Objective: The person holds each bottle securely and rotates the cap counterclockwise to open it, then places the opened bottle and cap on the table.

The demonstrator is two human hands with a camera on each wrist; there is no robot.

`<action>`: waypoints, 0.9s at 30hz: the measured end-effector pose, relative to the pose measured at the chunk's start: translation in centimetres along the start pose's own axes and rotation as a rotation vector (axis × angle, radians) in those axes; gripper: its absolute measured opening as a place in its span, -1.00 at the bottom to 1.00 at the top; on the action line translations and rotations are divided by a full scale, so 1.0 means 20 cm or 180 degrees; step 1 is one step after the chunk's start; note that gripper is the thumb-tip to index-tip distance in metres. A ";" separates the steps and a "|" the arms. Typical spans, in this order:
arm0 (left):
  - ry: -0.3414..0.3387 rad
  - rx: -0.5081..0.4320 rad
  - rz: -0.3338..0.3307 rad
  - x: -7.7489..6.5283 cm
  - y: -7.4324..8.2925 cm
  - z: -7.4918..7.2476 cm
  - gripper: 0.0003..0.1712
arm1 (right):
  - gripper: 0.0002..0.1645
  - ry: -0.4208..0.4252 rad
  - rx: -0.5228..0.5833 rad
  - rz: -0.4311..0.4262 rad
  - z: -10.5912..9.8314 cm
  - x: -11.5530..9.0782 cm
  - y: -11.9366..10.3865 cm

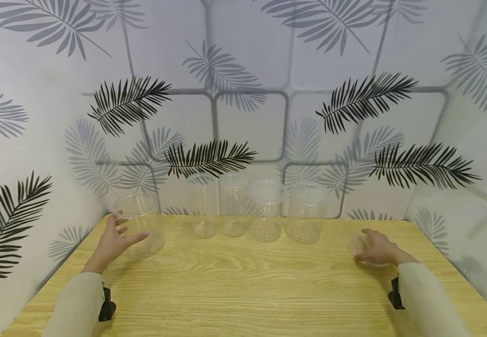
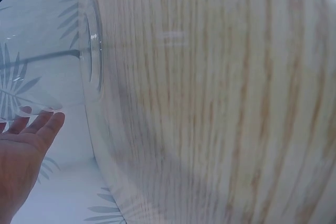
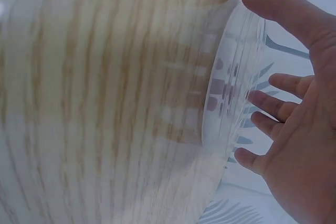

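A clear plastic jar [image 1: 140, 224] stands at the left of the table. My left hand [image 1: 114, 241] is at its near left side, thumb extended across the front. In the left wrist view, the fingertips of my left hand [image 2: 34, 140] are against or very near the jar's wall [image 2: 31, 90]. At the right lies a low, round stack of what look like clear plastic lids [image 1: 374, 262]. My right hand [image 1: 378, 250] is over it with fingers spread. In the right wrist view, the thumb of my right hand [image 3: 299, 93] is at the rim of the lids [image 3: 231, 87]; the other fingers are loosely bent.
Several clear jars [image 1: 266, 215] stand in a row near the back edge of the wooden table [image 1: 243, 290]. Behind them rises a leaf-patterned wall [image 1: 247, 126], with more wall on both sides. A black mount [image 1: 106, 306] is strapped at each wrist.
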State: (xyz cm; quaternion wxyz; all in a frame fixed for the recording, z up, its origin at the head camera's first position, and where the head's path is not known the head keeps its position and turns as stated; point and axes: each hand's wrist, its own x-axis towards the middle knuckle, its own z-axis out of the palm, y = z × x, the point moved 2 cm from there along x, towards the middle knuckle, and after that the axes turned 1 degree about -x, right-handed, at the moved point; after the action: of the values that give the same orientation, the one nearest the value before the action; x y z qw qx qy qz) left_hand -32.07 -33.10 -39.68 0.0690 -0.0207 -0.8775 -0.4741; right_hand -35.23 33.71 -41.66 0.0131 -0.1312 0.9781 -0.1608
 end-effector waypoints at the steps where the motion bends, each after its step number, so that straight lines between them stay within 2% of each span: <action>1: -0.0010 -0.0002 -0.0001 0.00 0.00 0.00 0.20 | 0.12 -0.0006 0.0007 0.0007 0.00 0.00 0.00; 9: -0.0063 -0.0023 -0.0028 -0.01 0.01 0.00 0.26 | 0.12 0.0072 0.0061 -0.0089 0.00 0.00 -0.01; 14: 0.0016 0.0058 -0.0002 -0.02 0.02 0.00 0.29 | 0.12 0.0133 0.0194 -0.0171 -0.03 0.01 -0.02; 20: 0.0151 0.0112 0.0205 -0.02 0.05 -0.04 0.29 | 0.10 0.0210 0.0493 -0.0214 -0.11 0.00 -0.09; 27: 0.0265 0.0224 0.0363 -0.03 0.11 -0.09 0.26 | 0.04 0.0461 0.0447 -0.0348 -0.24 0.01 -0.18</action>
State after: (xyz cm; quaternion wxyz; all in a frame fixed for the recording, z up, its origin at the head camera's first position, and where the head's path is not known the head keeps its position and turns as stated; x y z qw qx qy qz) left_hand -31.11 -33.42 -37.00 0.1330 -0.0484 -0.8874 -0.4388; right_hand -34.73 31.81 -35.99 -0.0572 -0.1712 0.9542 -0.2386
